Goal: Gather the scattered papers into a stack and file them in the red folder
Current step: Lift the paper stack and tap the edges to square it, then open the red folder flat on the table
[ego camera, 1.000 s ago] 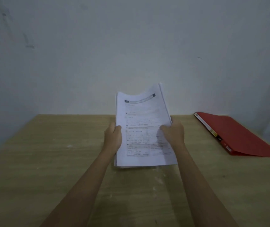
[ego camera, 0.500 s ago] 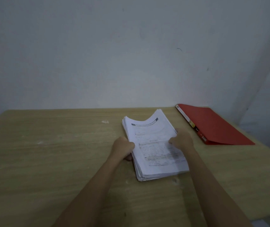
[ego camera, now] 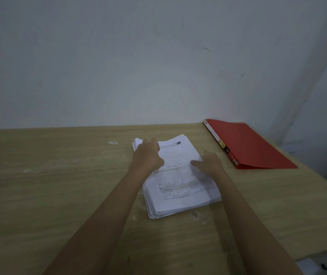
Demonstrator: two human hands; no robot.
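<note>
1. The stack of papers (ego camera: 180, 187) lies flat on the wooden table (ego camera: 59, 185), near the middle, with uneven edges.
2. Your left hand (ego camera: 148, 155) rests on the far left part of the stack, fingers almost straight, gripping nothing.
3. Your right hand (ego camera: 210, 162) is at the stack's right edge, with the thumb on the top sheet. I cannot tell if the fingers grip it.
4. The red folder (ego camera: 253, 147) lies closed at the far right, apart from the stack.

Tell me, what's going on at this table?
A person has both hands on a stack of papers lying flat on the wooden table. The left hand rests on its far left corner, the right hand touches its right edge. The red folder lies apart to the right, closed; the papers are not in it yet.
</note>
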